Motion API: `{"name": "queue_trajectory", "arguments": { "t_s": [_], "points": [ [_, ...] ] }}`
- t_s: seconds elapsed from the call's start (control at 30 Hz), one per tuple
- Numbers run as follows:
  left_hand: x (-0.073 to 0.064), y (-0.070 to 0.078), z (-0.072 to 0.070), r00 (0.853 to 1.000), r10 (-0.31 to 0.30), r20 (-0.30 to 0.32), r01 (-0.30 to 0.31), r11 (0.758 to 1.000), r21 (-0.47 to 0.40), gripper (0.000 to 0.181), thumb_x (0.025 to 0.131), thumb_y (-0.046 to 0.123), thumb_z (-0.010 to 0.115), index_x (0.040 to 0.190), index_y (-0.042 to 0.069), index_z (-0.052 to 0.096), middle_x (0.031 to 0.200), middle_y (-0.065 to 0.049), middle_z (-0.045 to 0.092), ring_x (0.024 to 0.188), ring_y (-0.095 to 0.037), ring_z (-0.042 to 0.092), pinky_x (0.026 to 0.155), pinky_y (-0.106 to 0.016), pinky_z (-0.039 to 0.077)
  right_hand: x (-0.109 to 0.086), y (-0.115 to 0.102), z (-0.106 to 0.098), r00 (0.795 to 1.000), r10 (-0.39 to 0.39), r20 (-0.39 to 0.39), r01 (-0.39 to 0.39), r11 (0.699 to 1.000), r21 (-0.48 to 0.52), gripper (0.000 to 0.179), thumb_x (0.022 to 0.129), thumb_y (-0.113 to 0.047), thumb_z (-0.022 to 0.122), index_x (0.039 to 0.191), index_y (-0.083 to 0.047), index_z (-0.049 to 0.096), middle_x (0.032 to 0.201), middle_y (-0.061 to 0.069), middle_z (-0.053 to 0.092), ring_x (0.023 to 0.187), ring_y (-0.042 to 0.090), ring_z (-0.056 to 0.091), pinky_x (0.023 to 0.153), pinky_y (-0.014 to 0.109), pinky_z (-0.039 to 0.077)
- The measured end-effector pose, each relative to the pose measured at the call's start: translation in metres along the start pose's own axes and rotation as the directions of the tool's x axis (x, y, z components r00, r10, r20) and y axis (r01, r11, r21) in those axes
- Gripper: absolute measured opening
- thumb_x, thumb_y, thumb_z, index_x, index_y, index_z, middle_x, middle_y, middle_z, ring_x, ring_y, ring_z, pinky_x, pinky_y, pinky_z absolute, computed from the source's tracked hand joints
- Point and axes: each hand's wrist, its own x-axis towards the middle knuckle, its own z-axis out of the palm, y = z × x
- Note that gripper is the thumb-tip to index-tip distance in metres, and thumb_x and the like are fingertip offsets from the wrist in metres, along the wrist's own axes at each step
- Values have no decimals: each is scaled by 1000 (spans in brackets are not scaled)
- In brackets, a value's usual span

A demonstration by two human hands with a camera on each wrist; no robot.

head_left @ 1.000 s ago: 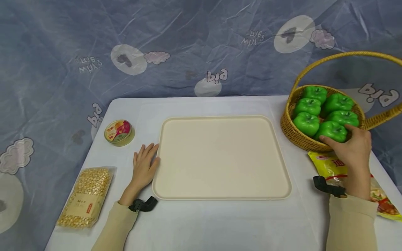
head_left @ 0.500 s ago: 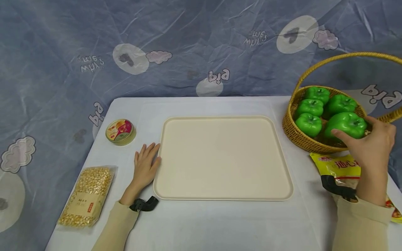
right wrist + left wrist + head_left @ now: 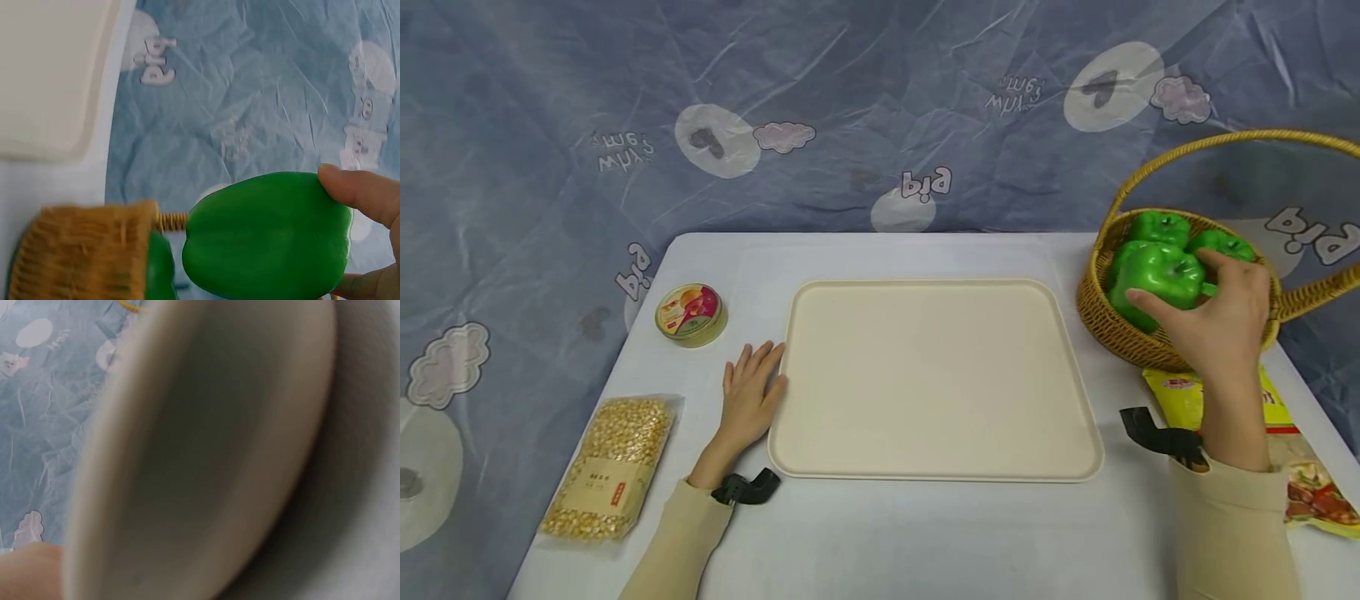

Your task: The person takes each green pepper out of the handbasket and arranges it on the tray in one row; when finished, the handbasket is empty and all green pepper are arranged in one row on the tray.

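In the head view my right hand (image 3: 1221, 325) pinches a green bell pepper (image 3: 1161, 275) between thumb and fingers, over the wicker basket (image 3: 1101, 321). The right wrist view shows this bell pepper (image 3: 269, 237) lifted beside the basket wall (image 3: 81, 256). Other green bell peppers (image 3: 1159, 227) lie in the basket, partly hidden behind the held one. My left hand (image 3: 748, 400) lies with fingers spread at the left edge of the cream tray (image 3: 940, 383). The tray's underside (image 3: 206, 456) seems to fill the left wrist view, blurred, with a bit of the hand (image 3: 31, 572).
A round tin (image 3: 691, 315) stands at the back left, with a bag of corn kernels (image 3: 610, 467) nearer. Below the basket lies a yellow food packet (image 3: 1311, 475), partly under my right forearm. The basket's tall handle (image 3: 1232, 136) arches above it.
My right hand gripped the front bell peppers, shifted right with one, then moved back left. At least one front pepper no longer shows in its place. The left hand stays put.
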Motion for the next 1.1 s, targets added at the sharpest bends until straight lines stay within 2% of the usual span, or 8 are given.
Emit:
{"name": "queue_trajectory", "arguments": {
  "t_s": [0.13, 0.3, 0.47, 0.57, 0.8, 1.1],
  "points": [
    [0, 0, 0, 1000, -2, 5, 2, 1000, 6, 49, 97, 20, 53, 144, 8, 48, 151, -22, 40, 146, -47, 17, 113, -68, 0, -3, -15, 23, 994, -88, 67, 87, 996, 24, 87, 81, -29, 79, 150, 0, 34, 144, 30, 27, 129, 46, 29, 108, 62, 24],
    [1, 0, 0, 1000, 1, 3, -1, 1000, 5, 49, 97, 21, 53, 144, 8, 48, 151, -22, 40, 146, -47, 17, 113, -68, 0, -13, -40, 57, 974, -198, 110, 189, 978, 89, 85, 76, -24, 84, 145, 2, 41, 135, 32, 34, 122, 47, 36, 102, 61, 31],
    [1, -1, 0, 1000, 4, -1, -4, 1000, 10, 49, 97, 22, 53, 144, 8, 48, 151, -22, 40, 146, -47, 18, 113, -68, 1, -24, -66, 93, 948, -260, 185, 235, 961, 149, 84, 76, -28, 84, 142, 3, 44, 127, 28, 38, 111, 42, 44, 95, 54, 41],
    [1, -1, 0, 1000, 0, 2, 0, 1000, 14, 49, 97, 22, 53, 145, 9, 47, 151, -22, 40, 146, -47, 17, 113, -67, 1, -31, -82, 114, 933, -284, 220, 246, 951, 186, 83, 74, -29, 85, 140, 4, 46, 126, 27, 40, 109, 40, 46, 94, 51, 43],
    [0, -1, 0, 1000, 2, -1, -2, 1000, 10, 49, 97, 22, 52, 144, 8, 47, 151, -22, 40, 146, -47, 17, 114, -67, 0, -50, -127, 158, 881, -358, 310, 284, 923, 259, 85, 71, -36, 87, 136, 3, 50, 127, 23, 42, 111, 36, 49, 99, 52, 42],
    [0, -1, 0, 1000, -6, -2, 6, 1000, 10, 50, 97, 22, 52, 145, 8, 47, 151, -21, 40, 147, -46, 17, 114, -67, 0, -81, -182, 202, 809, -444, 386, 361, 892, 271, 83, 71, -42, 85, 134, 0, 51, 126, 18, 43, 112, 32, 53, 98, 47, 48]
  ]
}}
